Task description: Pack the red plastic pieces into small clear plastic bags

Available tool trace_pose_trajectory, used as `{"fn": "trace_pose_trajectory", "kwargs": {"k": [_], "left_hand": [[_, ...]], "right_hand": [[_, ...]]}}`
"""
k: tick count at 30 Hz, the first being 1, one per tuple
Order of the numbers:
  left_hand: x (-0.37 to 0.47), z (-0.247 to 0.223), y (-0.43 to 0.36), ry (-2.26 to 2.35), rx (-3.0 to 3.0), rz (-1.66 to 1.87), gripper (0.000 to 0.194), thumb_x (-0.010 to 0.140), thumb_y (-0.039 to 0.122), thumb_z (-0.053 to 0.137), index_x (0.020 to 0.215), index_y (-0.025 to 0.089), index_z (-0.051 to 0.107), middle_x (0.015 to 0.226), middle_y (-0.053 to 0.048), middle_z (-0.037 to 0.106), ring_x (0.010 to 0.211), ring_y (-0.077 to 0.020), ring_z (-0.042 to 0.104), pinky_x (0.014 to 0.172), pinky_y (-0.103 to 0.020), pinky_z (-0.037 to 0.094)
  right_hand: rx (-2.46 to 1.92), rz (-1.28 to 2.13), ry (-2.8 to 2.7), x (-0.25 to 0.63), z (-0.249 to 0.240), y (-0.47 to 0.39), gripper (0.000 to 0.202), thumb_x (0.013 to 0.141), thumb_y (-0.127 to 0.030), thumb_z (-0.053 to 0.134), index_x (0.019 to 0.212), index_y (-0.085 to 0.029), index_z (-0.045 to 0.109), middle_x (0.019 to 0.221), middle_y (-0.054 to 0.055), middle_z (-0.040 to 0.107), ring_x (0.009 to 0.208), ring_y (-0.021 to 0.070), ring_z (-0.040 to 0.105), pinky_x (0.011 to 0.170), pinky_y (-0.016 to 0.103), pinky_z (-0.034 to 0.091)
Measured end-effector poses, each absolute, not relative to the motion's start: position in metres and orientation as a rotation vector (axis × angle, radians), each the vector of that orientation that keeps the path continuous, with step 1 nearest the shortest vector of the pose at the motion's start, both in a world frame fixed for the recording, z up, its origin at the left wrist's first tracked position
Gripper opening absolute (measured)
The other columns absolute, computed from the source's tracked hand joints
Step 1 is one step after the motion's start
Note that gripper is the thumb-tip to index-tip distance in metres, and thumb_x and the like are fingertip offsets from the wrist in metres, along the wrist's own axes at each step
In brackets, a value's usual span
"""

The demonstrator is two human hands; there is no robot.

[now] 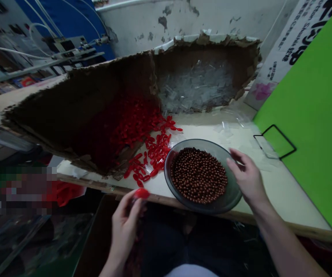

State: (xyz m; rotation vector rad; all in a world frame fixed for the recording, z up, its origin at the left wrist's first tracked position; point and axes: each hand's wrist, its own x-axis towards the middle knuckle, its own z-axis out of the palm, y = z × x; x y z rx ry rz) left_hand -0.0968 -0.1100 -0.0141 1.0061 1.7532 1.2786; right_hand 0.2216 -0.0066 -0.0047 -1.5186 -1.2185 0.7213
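My left hand (127, 217) is pinched at the front edge of the table, with a glossy red oval plastic piece (141, 193) between thumb and forefinger. A clear bowl (235, 192) full of small brown, shiny beads (199, 175) rests at the table's front edge, slightly overhanging it. Over its right rim is my right hand (247, 173), fingers loosely curled with a gap between thumb and forefinger; nothing shows between them. Whether it touches the rim I cannot tell. Loose red pieces (157, 150) lie between the bowl and the cardboard box.
A torn cardboard box (39, 104) lies open towards me, holding a red heap (137, 119) and, on the right, clear plastic pieces (195, 86). A green panel (313, 115) with a black wire loop (287, 140) stands at right. Machinery (70, 44) is behind left.
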Motion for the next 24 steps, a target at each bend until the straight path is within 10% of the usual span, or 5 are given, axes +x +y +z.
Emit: {"fn": "trace_pose_trajectory", "kwargs": {"k": [3,8,16,24], "left_hand": [[-0.172,-0.067,-0.154,2.195,0.953,1.055,0.048,0.074,0.050,0.061,0.113,0.022,0.059,0.111,-0.007,0.066,0.105,-0.0283,0.061,0.094,-0.040,0.045],[-0.238,-0.135,-0.195,2.427,0.810,0.619,0.044,0.062,0.046,0.064,0.095,0.018,0.066,0.109,-0.014,0.068,0.118,-0.0401,0.053,0.102,-0.051,0.039],[-0.072,-0.053,-0.084,1.445,0.727,1.276,0.056,0.077,0.044,0.062,0.127,0.022,0.055,0.127,-0.011,0.060,0.116,-0.0268,0.057,0.097,-0.039,0.045],[0.023,-0.044,-0.006,1.125,0.613,1.561,0.047,0.071,0.018,0.063,0.118,0.021,0.060,0.111,-0.004,0.068,0.105,-0.0190,0.060,0.098,-0.033,0.042]], "right_hand": [[-1.758,0.579,-1.027,0.258,-0.037,-0.009,0.071,0.071,-0.047,0.070,0.134,-0.024,0.048,0.139,0.013,0.047,0.127,0.0299,0.045,0.106,0.049,0.036],[-1.562,1.408,-0.577,0.264,-0.058,-0.018,0.049,0.067,-0.035,0.075,0.112,-0.021,0.062,0.110,0.008,0.069,0.103,0.0251,0.065,0.088,0.035,0.054],[-1.482,1.409,-0.325,0.244,-0.054,-0.018,0.049,0.053,-0.003,0.064,0.100,-0.020,0.066,0.070,0.001,0.073,0.058,0.0175,0.068,0.055,0.025,0.056],[-1.357,1.108,-0.296,0.237,-0.058,-0.023,0.049,0.051,-0.012,0.067,0.099,-0.020,0.068,0.080,-0.001,0.074,0.070,0.0153,0.066,0.062,0.023,0.054]]}}
